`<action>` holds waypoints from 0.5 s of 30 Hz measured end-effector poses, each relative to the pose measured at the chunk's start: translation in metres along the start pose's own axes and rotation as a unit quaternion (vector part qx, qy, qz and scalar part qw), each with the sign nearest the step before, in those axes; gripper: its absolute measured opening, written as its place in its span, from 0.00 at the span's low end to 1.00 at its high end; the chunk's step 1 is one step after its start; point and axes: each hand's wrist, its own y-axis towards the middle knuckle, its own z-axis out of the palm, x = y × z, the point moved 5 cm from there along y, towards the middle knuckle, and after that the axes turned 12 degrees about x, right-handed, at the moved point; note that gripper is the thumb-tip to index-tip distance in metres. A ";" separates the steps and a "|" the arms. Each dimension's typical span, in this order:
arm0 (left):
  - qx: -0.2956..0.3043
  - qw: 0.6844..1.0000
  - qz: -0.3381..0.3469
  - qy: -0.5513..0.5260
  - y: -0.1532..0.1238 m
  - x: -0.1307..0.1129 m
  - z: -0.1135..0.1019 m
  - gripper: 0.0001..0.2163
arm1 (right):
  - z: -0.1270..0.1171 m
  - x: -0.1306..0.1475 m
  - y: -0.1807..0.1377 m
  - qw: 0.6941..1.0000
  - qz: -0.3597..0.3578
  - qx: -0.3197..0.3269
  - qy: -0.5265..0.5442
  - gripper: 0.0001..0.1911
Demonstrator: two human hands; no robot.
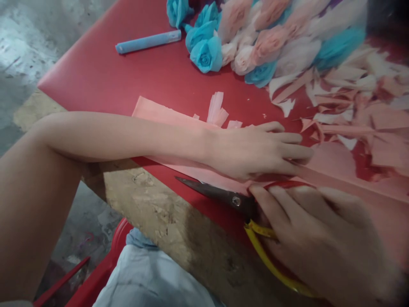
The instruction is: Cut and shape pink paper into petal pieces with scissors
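My left hand (pixel 258 151) lies flat with fingers stretched out on a long strip of pink crepe paper (pixel 166 116) on the red table (pixel 105 72). My right hand (pixel 322 238) is closed around the yellow and red handles of a pair of scissors (pixel 220 196). The dark blades point left along the near edge of the pink strip and look closed. The handles are mostly hidden under my fingers.
Finished paper roses in blue (pixel 204 47), pink (pixel 268 42) and white are heaped at the table's far side. A rolled blue paper tube (pixel 148 41) lies at the far left. Pink and white paper scraps (pixel 351 98) cover the right side. A red chair edge (pixel 105 264) shows below.
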 end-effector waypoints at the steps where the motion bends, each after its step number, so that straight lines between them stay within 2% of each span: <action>1: 0.000 1.000 0.002 -0.001 0.000 0.000 0.000 0.18 | 0.001 0.000 -0.001 1.000 -0.003 0.001 -0.007 0.14; 7: -0.016 1.000 0.003 0.013 0.000 0.000 -0.002 0.17 | 0.002 0.003 -0.008 0.999 -0.026 0.000 -0.024 0.16; 15: 0.011 1.000 -0.003 0.003 0.000 -0.002 -0.001 0.19 | 0.000 0.004 -0.007 0.999 -0.027 -0.031 -0.012 0.14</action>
